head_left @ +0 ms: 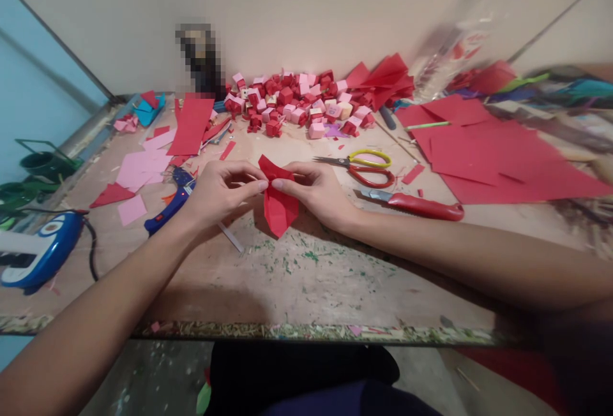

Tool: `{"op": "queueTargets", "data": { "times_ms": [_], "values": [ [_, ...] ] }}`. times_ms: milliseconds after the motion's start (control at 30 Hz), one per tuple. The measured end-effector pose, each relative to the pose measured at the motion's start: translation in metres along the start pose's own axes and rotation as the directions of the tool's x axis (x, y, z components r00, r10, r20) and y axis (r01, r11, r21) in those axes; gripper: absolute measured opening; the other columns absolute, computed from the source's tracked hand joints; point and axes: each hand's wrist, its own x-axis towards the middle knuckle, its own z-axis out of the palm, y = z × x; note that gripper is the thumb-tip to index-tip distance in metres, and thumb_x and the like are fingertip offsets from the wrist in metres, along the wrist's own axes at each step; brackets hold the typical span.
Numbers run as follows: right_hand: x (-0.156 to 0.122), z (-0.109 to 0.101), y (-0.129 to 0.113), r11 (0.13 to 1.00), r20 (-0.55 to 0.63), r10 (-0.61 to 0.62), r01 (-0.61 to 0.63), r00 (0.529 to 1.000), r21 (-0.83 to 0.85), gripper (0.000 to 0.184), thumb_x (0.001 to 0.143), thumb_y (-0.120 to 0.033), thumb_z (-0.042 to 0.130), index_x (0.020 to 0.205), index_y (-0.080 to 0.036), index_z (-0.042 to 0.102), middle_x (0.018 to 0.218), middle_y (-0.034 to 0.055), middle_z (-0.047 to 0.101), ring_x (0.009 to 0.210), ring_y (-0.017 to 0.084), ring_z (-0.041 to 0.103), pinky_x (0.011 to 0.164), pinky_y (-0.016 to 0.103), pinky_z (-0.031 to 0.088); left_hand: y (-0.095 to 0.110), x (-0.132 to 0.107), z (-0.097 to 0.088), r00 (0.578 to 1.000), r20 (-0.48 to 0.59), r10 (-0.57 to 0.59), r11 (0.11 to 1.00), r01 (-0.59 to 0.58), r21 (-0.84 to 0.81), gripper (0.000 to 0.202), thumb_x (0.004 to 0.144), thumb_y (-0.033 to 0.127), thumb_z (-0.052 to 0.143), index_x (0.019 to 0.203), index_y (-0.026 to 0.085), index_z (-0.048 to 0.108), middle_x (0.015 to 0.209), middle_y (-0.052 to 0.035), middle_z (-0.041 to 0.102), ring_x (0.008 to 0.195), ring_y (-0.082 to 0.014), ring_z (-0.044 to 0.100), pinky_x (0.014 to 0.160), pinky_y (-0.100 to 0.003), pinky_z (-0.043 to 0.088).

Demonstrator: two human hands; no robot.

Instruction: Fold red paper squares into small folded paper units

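A piece of folded red paper (282, 210) is held up over the middle of the wooden table (311, 288), its creases showing. My left hand (227, 186) pinches it from the left, thumb and fingertips at its upper middle. From the right, my right hand (318, 189) grips the same paper with the thumb in front; its other fingers are partly behind the sheet. Just beyond my right hand lie scissors (366, 164) with yellow and red handles. A utility knife (424, 205) with a red handle rests nearer. Beside my left wrist is a blue glue gun (170, 208).
Many small red and pink folded paper cubes (292, 103) are heaped against the wall. Red paper sheets (483, 148) spread over the right side, near a clear plastic bottle (445, 52). Pink paper pieces (138, 170) and a blue-and-white device (45, 250) with a cord lie left.
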Motion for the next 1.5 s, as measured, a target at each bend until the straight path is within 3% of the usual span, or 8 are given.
{"op": "queueTargets", "data": {
  "times_ms": [233, 500, 600, 733, 833, 967, 1233, 1500],
  "values": [
    [0.0, 0.0, -0.003, 0.999, -0.011, 0.009, -0.01, 1.0, -0.041, 0.027, 0.088, -0.044, 0.084, 0.092, -0.017, 0.082, 0.093, 0.0051, 0.081, 0.081, 0.018, 0.069, 0.076, 0.033, 0.054, 0.006, -0.001, 0.001, 0.995, 0.01, 0.097, 0.988, -0.097, 0.124, 0.006, 0.086, 0.02, 0.082, 0.09, 0.022, 0.087, 0.09, -0.003, 0.084, 0.077, -0.016, 0.077, 0.069, -0.024, 0.062],
    [0.0, -0.001, -0.002, 0.997, -0.015, 0.007, -0.008, 1.0, -0.075, 0.026, 0.089, -0.044, 0.083, 0.091, -0.018, 0.082, 0.093, 0.0053, 0.081, 0.081, 0.019, 0.069, 0.074, 0.033, 0.052, 0.008, -0.002, 0.001, 0.994, 0.018, 0.11, 0.98, -0.111, 0.168, 0.006, 0.087, 0.02, 0.081, 0.091, 0.022, 0.086, 0.091, -0.003, 0.084, 0.076, -0.0154, 0.076, 0.067, -0.024, 0.061],
    [-0.001, 0.0, -0.001, 0.998, -0.022, 0.028, -0.029, 0.999, -0.054, 0.028, 0.09, -0.044, 0.083, 0.092, -0.016, 0.081, 0.09, 0.0045, 0.079, 0.078, 0.017, 0.066, 0.071, 0.031, 0.05, 0.007, -0.002, 0.003, 0.996, -0.04, 0.077, 0.992, -0.072, 0.099, 0.005, 0.085, 0.021, 0.083, 0.09, 0.02, 0.082, 0.089, -0.0026, 0.081, 0.075, -0.0149, 0.076, 0.066, -0.023, 0.06],
    [-0.002, 0.001, -0.001, 0.999, -0.048, 0.047, -0.047, 0.998, 0.005, 0.03, 0.088, -0.044, 0.085, 0.09, -0.015, 0.08, 0.086, 0.0027, 0.076, 0.073, 0.015, 0.062, 0.067, 0.03, 0.047, 0.004, 0.001, 0.003, 0.993, -0.114, -0.009, 0.998, 0.002, -0.06, 0.028, 0.075, 0.021, 0.09, 0.093, 0.021, 0.069, 0.089, 0.0, 0.079, 0.079, -0.0162, 0.077, 0.074, -0.027, 0.064],
    [-0.003, 0.001, -0.001, 0.999, -0.056, 0.041, -0.039, 0.998, 0.036, 0.03, 0.087, -0.044, 0.087, 0.087, -0.016, 0.078, 0.083, 0.0013, 0.074, 0.071, 0.014, 0.06, 0.066, 0.029, 0.046, 0.002, 0.003, 0.0, 0.995, -0.071, -0.068, 0.993, 0.061, -0.099, 0.035, 0.071, 0.023, 0.093, 0.097, 0.02, 0.071, 0.089, -0.0015, 0.08, 0.082, -0.0184, 0.078, 0.079, -0.031, 0.066],
    [-0.003, 0.001, -0.001, 0.999, -0.067, 0.045, -0.045, 0.997, -0.003, 0.033, 0.087, -0.047, 0.087, 0.083, -0.017, 0.075, 0.079, 0.0004, 0.07, 0.071, 0.014, 0.057, 0.065, 0.029, 0.045, 0.002, 0.003, -0.001, 0.994, -0.001, -0.111, 0.991, 0.111, -0.077, 0.023, 0.077, 0.033, 0.092, 0.088, 0.017, 0.081, 0.086, -0.0062, 0.081, 0.079, -0.0203, 0.077, 0.077, -0.033, 0.066],
    [-0.003, 0.0, -0.003, 0.997, -0.038, 0.077, -0.077, 0.996, 0.002, 0.032, 0.086, -0.047, 0.086, 0.09, -0.016, 0.079, 0.087, 0.0039, 0.077, 0.075, 0.016, 0.064, 0.069, 0.031, 0.049, 0.0, 0.001, 0.0, 0.993, 0.006, -0.117, 0.992, 0.117, -0.055, 0.022, 0.081, 0.036, 0.09, 0.091, 0.018, 0.083, 0.091, -0.0075, 0.083, 0.086, -0.0225, 0.079, 0.08, -0.036, 0.066],
    [-0.001, 0.001, -0.003, 0.999, -0.01, 0.053, -0.054, 0.999, -0.011, 0.025, 0.086, -0.039, 0.084, 0.095, -0.015, 0.081, 0.095, 0.0059, 0.082, 0.082, 0.019, 0.071, 0.075, 0.033, 0.055, 0.012, 0.001, 0.002, 0.989, -0.133, 0.057, 0.994, -0.045, 0.095, 0.018, 0.075, 0.027, 0.088, 0.074, 0.02, 0.072, 0.078, -0.0012, 0.075, 0.069, -0.015, 0.068, 0.064, -0.027, 0.055]
  ]
}}
